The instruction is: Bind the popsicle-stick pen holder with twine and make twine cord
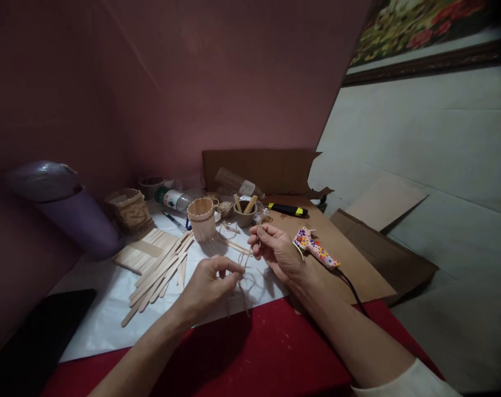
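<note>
Thin strands of twine (246, 258) run between my two hands, with loose ends hanging below. My left hand (213, 284) pinches the twine between thumb and forefinger. Higher and to the right, my right hand (277, 251) grips the other part of it, fingers curled. A cup made of craft sticks (203, 223) stands upright beyond my left hand. Left of that hand lie loose wooden craft sticks (159, 278) and a banded bundle of sticks (145, 251). A flower-patterned glue gun (316, 248) rests on cardboard right of my right hand.
Behind stand a small pot (245, 215) holding sticks, a green-labelled plastic bottle (171, 198) and a black-yellow utility knife (287, 209). A purple tumbler (76, 215) and a decorated container (130, 209) are at the left. A dark flat object (47, 325) lies front left; red cloth (250, 358) covers the near edge.
</note>
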Demonstrator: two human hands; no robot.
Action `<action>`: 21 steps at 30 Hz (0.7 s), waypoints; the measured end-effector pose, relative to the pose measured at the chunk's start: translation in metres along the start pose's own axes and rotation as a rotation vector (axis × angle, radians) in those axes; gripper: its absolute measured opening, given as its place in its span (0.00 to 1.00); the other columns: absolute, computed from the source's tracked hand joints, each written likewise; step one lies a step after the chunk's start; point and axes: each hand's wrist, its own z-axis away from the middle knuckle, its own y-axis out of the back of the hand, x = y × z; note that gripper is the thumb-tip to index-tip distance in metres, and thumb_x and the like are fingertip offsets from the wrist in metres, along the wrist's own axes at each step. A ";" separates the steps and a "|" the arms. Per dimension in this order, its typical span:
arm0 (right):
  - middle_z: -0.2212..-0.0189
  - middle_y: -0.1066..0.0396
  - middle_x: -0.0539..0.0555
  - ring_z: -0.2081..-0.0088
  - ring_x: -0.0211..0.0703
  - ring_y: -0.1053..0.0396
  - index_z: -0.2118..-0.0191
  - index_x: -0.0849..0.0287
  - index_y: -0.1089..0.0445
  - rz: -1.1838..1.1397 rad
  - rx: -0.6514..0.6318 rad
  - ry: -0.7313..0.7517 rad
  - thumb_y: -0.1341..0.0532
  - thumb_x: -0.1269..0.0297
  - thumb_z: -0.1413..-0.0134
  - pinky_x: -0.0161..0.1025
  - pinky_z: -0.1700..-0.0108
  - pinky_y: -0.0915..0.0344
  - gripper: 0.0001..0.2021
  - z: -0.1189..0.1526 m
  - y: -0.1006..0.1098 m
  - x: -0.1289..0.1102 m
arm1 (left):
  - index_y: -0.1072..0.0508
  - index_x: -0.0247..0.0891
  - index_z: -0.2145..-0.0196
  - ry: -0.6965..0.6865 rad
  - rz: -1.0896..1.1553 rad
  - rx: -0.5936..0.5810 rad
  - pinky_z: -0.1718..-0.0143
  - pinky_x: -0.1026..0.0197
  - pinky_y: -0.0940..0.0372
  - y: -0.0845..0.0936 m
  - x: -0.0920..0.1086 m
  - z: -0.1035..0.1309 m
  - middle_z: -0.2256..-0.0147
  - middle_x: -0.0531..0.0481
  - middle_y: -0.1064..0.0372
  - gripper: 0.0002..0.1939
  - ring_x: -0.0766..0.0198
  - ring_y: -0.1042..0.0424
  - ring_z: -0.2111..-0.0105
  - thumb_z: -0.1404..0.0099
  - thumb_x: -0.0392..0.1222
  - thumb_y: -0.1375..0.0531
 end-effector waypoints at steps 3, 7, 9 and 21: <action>0.75 0.29 0.50 0.79 0.30 0.36 0.67 0.63 0.29 0.009 -0.013 0.001 0.35 0.59 0.51 0.29 0.78 0.42 0.11 0.000 0.000 0.000 | 0.23 0.33 0.68 0.050 0.149 -0.066 0.67 0.60 0.36 -0.001 -0.001 0.001 0.73 0.46 0.26 0.09 0.62 0.30 0.71 0.47 0.38 0.40; 0.75 0.30 0.50 0.79 0.30 0.36 0.67 0.63 0.29 0.007 -0.028 -0.008 0.35 0.60 0.51 0.29 0.78 0.42 0.10 0.001 -0.001 0.001 | 0.24 0.34 0.72 0.049 0.144 -0.058 0.68 0.62 0.37 -0.001 0.001 0.001 0.73 0.47 0.26 0.06 0.64 0.31 0.72 0.47 0.37 0.40; 0.75 0.29 0.50 0.79 0.30 0.36 0.67 0.63 0.29 0.004 -0.034 -0.016 0.35 0.60 0.51 0.29 0.78 0.42 0.10 0.002 -0.002 0.000 | 0.25 0.34 0.73 0.040 0.084 -0.034 0.69 0.62 0.38 -0.001 0.001 0.001 0.73 0.47 0.26 0.05 0.64 0.32 0.73 0.46 0.37 0.40; 0.76 0.30 0.50 0.79 0.29 0.36 0.67 0.63 0.29 -0.050 -0.037 -0.040 0.35 0.61 0.51 0.28 0.79 0.43 0.10 0.001 0.000 0.001 | 0.27 0.34 0.71 -0.001 0.096 0.077 0.72 0.64 0.41 -0.004 -0.013 -0.003 0.75 0.50 0.32 0.07 0.66 0.37 0.74 0.45 0.42 0.39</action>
